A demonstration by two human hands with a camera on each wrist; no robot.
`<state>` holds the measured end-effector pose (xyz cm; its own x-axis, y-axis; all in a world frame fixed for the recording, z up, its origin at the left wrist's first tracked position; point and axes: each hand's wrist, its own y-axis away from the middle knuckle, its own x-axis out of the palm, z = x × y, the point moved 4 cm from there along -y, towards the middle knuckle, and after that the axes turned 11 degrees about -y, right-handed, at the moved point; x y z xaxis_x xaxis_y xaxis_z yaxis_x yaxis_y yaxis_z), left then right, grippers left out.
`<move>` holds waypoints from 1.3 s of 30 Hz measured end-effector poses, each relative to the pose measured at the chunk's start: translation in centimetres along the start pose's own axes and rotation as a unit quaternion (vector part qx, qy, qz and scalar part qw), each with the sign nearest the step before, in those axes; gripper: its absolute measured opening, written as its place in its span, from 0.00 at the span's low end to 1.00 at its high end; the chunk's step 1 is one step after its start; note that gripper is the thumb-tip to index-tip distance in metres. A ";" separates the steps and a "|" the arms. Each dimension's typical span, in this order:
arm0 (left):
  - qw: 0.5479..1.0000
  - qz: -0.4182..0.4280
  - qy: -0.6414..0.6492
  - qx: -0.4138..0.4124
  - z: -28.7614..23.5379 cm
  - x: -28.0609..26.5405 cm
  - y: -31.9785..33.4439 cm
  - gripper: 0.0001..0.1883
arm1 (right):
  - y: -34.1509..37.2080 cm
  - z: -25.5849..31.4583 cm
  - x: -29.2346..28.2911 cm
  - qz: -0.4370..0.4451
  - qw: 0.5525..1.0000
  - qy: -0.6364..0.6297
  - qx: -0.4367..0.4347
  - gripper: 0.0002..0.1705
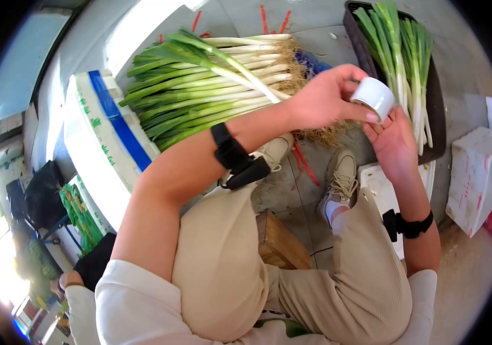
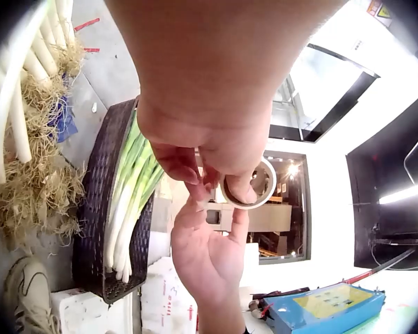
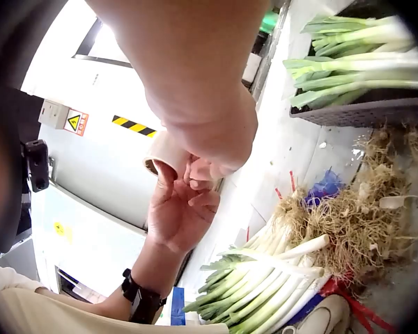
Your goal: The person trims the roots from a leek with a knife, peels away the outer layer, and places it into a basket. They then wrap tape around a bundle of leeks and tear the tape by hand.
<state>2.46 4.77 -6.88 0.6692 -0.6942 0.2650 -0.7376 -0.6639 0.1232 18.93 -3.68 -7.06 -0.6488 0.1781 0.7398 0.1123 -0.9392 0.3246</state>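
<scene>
Bright light, with the head view's lower left blown out white; glare streaks cross the floor above, a lit tube glows at the left wrist view's right; all three views bend and blacken at their rounded corners

Apparently a produce packing or shop workspace: leeks (image 1: 217,86) pile on tiled floor (image 1: 292,198) beside foam boxes (image 1: 108,129).

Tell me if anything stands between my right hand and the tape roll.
Nothing visible blocks the right hand from the tape roll; the left hand holds the roll, its fingers close beside the right hand's.
</scene>
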 end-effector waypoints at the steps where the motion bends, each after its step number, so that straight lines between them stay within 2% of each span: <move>1: 1.000 -0.006 -0.005 0.011 0.1 -0.1 -0.1 0.31 | 0.0 0.2 0.1 -0.006 1.000 -0.028 0.006 0.23; 6: 0.999 0.002 -0.051 0.002 -0.2 -0.8 -0.1 0.27 | -0.5 0.9 0.5 -0.092 0.995 0.045 -0.018 0.23; 8: 0.998 0.005 -0.061 0.014 -0.2 -0.9 -0.2 0.27 | -0.9 1.0 -0.3 -0.078 0.996 0.036 -0.002 0.23; 11: 1.000 -0.011 -0.005 0.000 -0.6 -1.0 -0.1 0.26 | -0.6 1.2 -0.1 -0.080 0.996 0.027 -0.018 0.23; 12: 1.000 -0.006 -0.028 0.002 -0.5 -1.2 -0.1 0.25 | -0.6 1.3 -0.3 -0.078 0.996 0.025 -0.018 0.23; 14: 0.998 -0.003 -0.061 -0.012 -0.2 -1.6 0.1 0.26 | -0.4 1.4 -0.3 -0.086 0.996 0.022 -0.031 0.23; 16: 0.998 0.011 -0.050 -0.028 -0.4 -1.4 0.3 0.27 | -0.4 2.1 0.3 -0.070 0.990 0.091 -0.086 0.22; 21: 0.997 0.024 -0.058 -0.052 -0.3 -0.7 0.4 0.30 | -0.5 2.3 1.6 -0.075 0.989 0.089 -0.090 0.21; 26: 0.996 0.028 -0.058 -0.059 0.8 -0.9 -0.1 0.30 | -1.1 2.1 0.7 -0.056 0.983 0.107 -0.136 0.18; 32: 0.998 0.029 -0.035 -0.041 0.8 -0.4 -0.6 0.28 | -1.3 2.3 0.4 -0.051 0.982 0.109 -0.146 0.17; 34: 1.000 0.012 -0.004 0.015 0.9 -0.4 -1.0 0.27 | -1.7 2.0 0.3 -0.053 0.984 0.095 -0.144 0.17; 39: 1.000 0.007 -0.014 0.014 0.7 -0.7 -0.8 0.26 | -2.0 1.5 0.6 -0.053 0.990 0.038 -0.123 0.20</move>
<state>2.68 5.54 -7.86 0.6620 -0.7103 0.2392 -0.7438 -0.6620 0.0924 19.44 -1.24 -6.35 -0.7035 0.2649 0.6595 -0.1394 -0.9613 0.2375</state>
